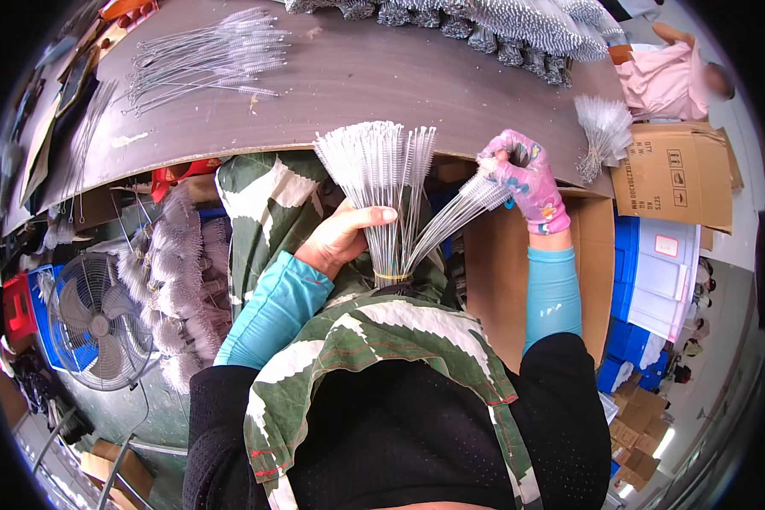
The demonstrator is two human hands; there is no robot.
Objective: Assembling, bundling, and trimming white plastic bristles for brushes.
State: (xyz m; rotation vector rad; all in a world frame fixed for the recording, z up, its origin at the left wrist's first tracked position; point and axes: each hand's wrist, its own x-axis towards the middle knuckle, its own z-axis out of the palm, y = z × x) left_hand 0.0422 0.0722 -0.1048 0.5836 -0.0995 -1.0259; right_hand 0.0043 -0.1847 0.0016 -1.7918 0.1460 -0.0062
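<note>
A fanned bundle of straw cleaning brushes (372,166), with thin wire stems and white bristle heads, stands upright over my lap. Around its stems a tan rubber band (392,278) sits near the lower end. My bare left hand (342,235) is wrapped round the left side of the stems, thumb across the front. In a pink floral glove, my right hand (529,180) closes on the heads of a smaller group of brushes (467,206), which leans right, apart from the main fan. Those stems meet the others at the band.
Loose brushes (212,59) lie on the brown table (357,81), with stacked brush bundles (518,30) behind. Another bundle (602,136) rests at the table's right edge by a cardboard box (676,174). An open carton (540,280) stands beside my right arm; a fan (102,321) is at left.
</note>
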